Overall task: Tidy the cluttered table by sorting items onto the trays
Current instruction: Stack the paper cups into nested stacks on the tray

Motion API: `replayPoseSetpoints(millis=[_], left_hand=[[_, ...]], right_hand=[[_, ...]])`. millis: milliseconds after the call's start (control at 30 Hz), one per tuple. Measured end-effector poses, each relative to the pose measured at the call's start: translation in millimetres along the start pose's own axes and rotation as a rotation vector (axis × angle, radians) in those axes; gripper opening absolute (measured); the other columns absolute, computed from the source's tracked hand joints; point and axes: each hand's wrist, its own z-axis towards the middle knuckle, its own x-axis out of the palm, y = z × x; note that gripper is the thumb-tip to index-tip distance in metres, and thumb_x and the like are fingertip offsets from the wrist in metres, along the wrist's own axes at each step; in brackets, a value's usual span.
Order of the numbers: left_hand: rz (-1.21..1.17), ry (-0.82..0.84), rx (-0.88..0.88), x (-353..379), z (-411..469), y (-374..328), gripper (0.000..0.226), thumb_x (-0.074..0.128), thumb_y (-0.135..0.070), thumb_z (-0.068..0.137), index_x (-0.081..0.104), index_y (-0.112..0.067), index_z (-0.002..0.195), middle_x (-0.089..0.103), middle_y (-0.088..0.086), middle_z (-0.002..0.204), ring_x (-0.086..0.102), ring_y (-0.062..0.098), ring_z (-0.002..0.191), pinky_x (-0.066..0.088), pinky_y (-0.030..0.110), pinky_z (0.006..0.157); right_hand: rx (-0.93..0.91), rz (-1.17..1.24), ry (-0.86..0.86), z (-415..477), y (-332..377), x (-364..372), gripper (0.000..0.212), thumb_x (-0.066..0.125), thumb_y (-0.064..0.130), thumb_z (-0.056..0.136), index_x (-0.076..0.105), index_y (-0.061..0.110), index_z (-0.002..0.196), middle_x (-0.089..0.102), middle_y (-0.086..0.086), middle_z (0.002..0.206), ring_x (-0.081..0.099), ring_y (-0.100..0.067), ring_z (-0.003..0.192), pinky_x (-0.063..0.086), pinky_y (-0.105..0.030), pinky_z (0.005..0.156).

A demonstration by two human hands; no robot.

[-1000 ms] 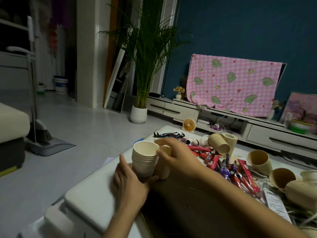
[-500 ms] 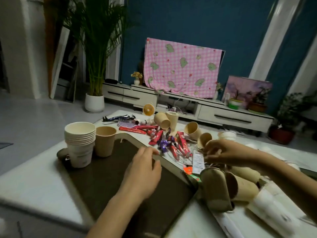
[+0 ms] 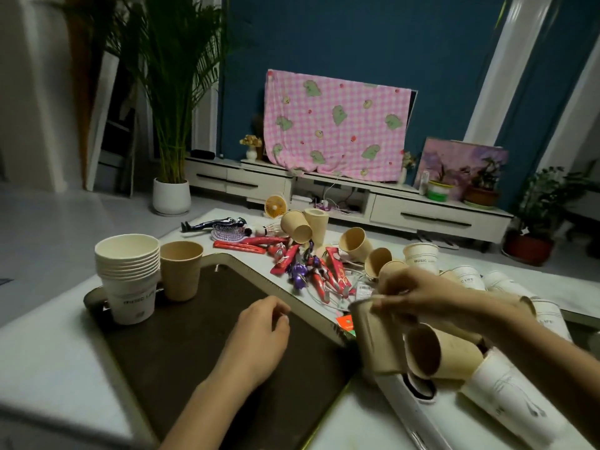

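Note:
A dark tray [image 3: 181,339] with a pale rim lies on the white table. At its far left corner stand a stack of white paper cups [image 3: 128,271] and one tan cup [image 3: 181,269]. My left hand [image 3: 259,336] hovers over the tray with loosely curled fingers, holding nothing. My right hand [image 3: 418,292] pinches the rim of a tan paper cup [image 3: 373,339] just beyond the tray's right edge. More tan cups [image 3: 441,352] lie beside it, partly under my right forearm.
Red and purple snack wrappers [image 3: 308,271] lie heaped behind the tray, with a toy figure [image 3: 214,224], a purple hairbrush [image 3: 227,235], several tipped tan cups [image 3: 355,243] and white cups [image 3: 422,256]. A white device [image 3: 418,404] lies front right. A TV stand runs beyond.
My right hand has closed on the tan cup's rim beside the tray. My left hand has drifted slightly right over the tray. The view has swung right since one second ago.

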Motion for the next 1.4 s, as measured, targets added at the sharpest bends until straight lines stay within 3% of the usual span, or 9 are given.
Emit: replayPoseSetpoints(millis=[100,233,367,433,633,800,933,1100,1400], left_hand=[[-0.051,-0.111,0.0,-7.5,-2.8,3.3,0.018,0.047,-0.016,0.095,0.057,-0.028,0.105,0.056,-0.012,0.102,0.052,-0.003,0.085,0.04,0.009,0.061],[-0.059,-0.567,0.096,-34.8,-10.6,11.0,0.027,0.048,0.007,0.086,0.06,-0.017,0.092,0.058,-0.001,0.097,0.053,0.002,0.083,0.038,0.0,0.069],[0.163,-0.945,0.062,-73.6,-9.4,25.9,0.029,0.058,0.014,0.073,0.063,-0.001,0.097,0.062,0.019,0.104,0.056,0.033,0.098,0.044,0.036,0.082],[0.339,-0.903,0.026,-86.5,-7.6,37.0,0.04,0.064,0.009,0.071,0.061,0.0,0.11,0.058,0.021,0.12,0.051,0.04,0.113,0.042,0.052,0.092],[0.528,-0.588,-0.016,-96.5,-6.5,66.3,0.061,0.064,-0.005,0.076,0.047,-0.005,0.134,0.04,0.013,0.145,0.032,0.033,0.136,0.024,0.05,0.109],[0.547,-0.608,-0.022,-91.9,2.3,66.6,0.061,0.07,0.001,0.06,0.059,-0.001,0.119,0.052,0.018,0.133,0.048,0.038,0.123,0.038,0.056,0.099],[0.534,-0.629,0.14,-75.1,4.6,56.8,0.049,0.067,0.002,0.059,0.065,-0.005,0.108,0.059,0.017,0.125,0.054,0.034,0.118,0.041,0.053,0.095],[0.46,-0.417,0.227,-45.6,4.9,32.8,0.042,0.063,-0.004,0.072,0.061,-0.007,0.114,0.058,0.012,0.124,0.051,0.027,0.121,0.04,0.041,0.1],[0.352,0.028,0.202,20.7,9.4,-12.0,0.033,0.038,-0.014,0.094,0.044,-0.015,0.127,0.044,0.002,0.131,0.035,0.018,0.124,0.03,0.033,0.101]], right_hand=[[-0.105,0.192,-0.102,10.6,31.2,-6.3,0.013,0.064,0.025,0.084,0.067,0.012,0.081,0.062,0.001,0.064,0.053,-0.002,0.048,0.04,-0.013,0.045],[-0.356,0.369,-0.265,45.3,100.1,38.3,0.013,0.054,0.014,0.092,0.061,0.011,0.082,0.063,-0.001,0.069,0.059,-0.001,0.052,0.047,-0.013,0.049],[-0.567,0.279,-0.445,84.5,167.1,93.0,0.009,0.05,0.008,0.094,0.058,0.004,0.095,0.062,-0.011,0.091,0.062,-0.015,0.077,0.054,-0.02,0.064],[-0.699,0.037,-0.502,102.6,186.1,109.1,0.011,0.051,0.004,0.091,0.057,0.004,0.099,0.059,-0.01,0.101,0.054,-0.016,0.087,0.045,-0.02,0.072],[-0.619,-0.218,-0.388,149.3,194.4,142.8,0.022,0.054,0.008,0.087,0.058,0.007,0.109,0.058,-0.009,0.113,0.054,-0.025,0.103,0.044,-0.032,0.081],[-0.46,-0.291,-0.062,167.1,175.6,163.1,0.025,0.044,0.005,0.092,0.058,0.005,0.113,0.057,-0.012,0.114,0.054,-0.027,0.108,0.046,-0.034,0.089],[-0.453,-0.148,-0.113,155.5,163.1,146.0,0.045,0.048,0.017,0.093,0.041,0.017,0.137,0.038,-0.008,0.14,0.043,-0.021,0.123,0.038,-0.031,0.1],[-0.318,0.027,-0.097,99.6,113.9,86.5,0.03,0.052,0.014,0.093,0.052,0.021,0.122,0.054,0.008,0.109,0.061,-0.006,0.082,0.052,-0.014,0.06],[-0.063,-0.48,0.016,-30.6,-2.5,-23.0,0.024,0.065,0.014,0.085,0.059,0.035,0.093,0.055,0.012,0.095,0.055,0.002,0.073,0.043,-0.011,0.062]])
